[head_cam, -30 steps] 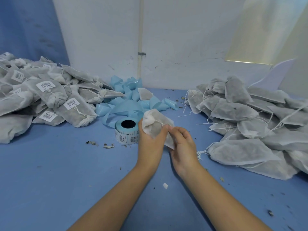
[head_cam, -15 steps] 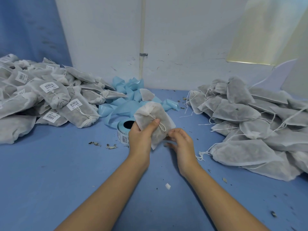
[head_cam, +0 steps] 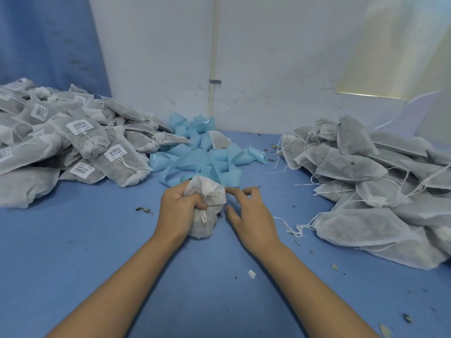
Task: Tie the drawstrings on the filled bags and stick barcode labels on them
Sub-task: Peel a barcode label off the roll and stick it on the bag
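My left hand [head_cam: 180,211] is clenched around the gathered neck of a white mesh bag [head_cam: 210,215] filled with grey-green material. The bag stands low over the blue table [head_cam: 97,252], and a short loop of its drawstring [head_cam: 203,217] hangs beside my fingers. Just right of the bag, my right hand [head_cam: 251,215] has its fingers spread and curled, and I see nothing in it. No label shows on this bag. The label roll is hidden behind my hands and the bag.
Tied bags with barcode labels [head_cam: 80,142] are heaped at the left. Unlabelled bags with loose strings [head_cam: 366,181] are piled at the right. Curled blue backing strip [head_cam: 202,154] lies behind my hands by the white wall. Leaf crumbs [head_cam: 144,210] and a white scrap [head_cam: 251,273] dot the table.
The bag has come down from in front of the roll toward the table. My left hand has closed tighter on its neck. My right hand has let go and opened beside it.
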Demonstrator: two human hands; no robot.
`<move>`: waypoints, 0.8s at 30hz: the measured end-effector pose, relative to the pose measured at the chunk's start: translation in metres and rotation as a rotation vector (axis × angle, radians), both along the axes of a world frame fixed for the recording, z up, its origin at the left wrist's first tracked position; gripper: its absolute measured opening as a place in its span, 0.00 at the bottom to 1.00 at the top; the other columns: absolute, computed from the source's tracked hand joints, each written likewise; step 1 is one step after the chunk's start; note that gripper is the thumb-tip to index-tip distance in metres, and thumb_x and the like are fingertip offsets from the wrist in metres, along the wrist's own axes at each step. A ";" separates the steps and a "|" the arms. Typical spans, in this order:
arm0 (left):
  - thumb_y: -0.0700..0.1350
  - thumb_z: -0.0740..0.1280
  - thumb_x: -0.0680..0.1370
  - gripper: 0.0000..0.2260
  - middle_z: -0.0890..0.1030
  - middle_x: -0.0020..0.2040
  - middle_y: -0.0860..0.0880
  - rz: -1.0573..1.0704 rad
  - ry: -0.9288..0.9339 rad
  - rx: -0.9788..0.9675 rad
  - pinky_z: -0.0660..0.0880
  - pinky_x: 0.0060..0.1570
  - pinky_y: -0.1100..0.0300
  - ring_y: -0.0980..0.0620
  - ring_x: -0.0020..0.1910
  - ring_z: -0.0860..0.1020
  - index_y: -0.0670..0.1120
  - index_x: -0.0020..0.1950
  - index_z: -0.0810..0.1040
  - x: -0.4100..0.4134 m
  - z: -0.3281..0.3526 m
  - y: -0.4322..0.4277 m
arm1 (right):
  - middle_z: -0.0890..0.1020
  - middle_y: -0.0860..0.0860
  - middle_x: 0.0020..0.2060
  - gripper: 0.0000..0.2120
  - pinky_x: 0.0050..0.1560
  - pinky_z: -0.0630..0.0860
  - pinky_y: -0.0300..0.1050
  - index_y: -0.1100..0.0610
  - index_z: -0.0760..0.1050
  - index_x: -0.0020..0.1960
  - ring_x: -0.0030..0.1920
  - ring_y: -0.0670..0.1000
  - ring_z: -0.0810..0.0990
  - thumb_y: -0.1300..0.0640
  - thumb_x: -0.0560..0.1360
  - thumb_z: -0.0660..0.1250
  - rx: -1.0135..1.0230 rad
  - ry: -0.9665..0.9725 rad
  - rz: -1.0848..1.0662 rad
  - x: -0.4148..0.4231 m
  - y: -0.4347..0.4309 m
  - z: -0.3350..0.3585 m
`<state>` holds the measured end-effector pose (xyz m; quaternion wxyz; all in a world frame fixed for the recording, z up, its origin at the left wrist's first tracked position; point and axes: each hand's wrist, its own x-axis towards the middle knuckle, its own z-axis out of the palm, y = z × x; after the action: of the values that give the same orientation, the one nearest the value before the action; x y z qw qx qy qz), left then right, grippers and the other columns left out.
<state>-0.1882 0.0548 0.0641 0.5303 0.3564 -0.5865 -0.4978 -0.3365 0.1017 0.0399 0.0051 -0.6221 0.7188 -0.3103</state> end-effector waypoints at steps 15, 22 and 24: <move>0.40 0.61 0.56 0.09 0.68 0.32 0.46 0.037 -0.179 -0.004 0.64 0.30 0.64 0.52 0.33 0.66 0.36 0.32 0.68 0.009 -0.009 -0.012 | 0.69 0.48 0.61 0.06 0.32 0.64 0.42 0.53 0.75 0.50 0.37 0.49 0.67 0.51 0.77 0.66 -0.115 0.145 0.082 0.001 0.003 0.006; 0.45 0.61 0.59 0.07 0.77 0.37 0.57 0.083 -0.407 -0.136 0.66 0.35 0.69 0.60 0.37 0.73 0.49 0.35 0.74 0.012 -0.010 -0.017 | 0.69 0.48 0.57 0.06 0.34 0.65 0.44 0.56 0.73 0.49 0.42 0.50 0.73 0.53 0.80 0.61 -0.133 0.118 -0.002 -0.008 0.000 0.010; 0.47 0.60 0.62 0.09 0.78 0.44 0.58 0.108 -0.501 -0.198 0.70 0.42 0.62 0.57 0.42 0.74 0.50 0.40 0.76 0.012 -0.011 -0.018 | 0.71 0.49 0.57 0.06 0.36 0.64 0.44 0.57 0.72 0.49 0.43 0.51 0.73 0.55 0.80 0.60 -0.144 0.177 -0.024 -0.010 0.002 0.011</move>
<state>-0.1766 0.0365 0.0535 0.4265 0.4456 -0.7255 -0.3054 -0.3461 0.1035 0.0509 -0.1068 -0.6371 0.6998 -0.3049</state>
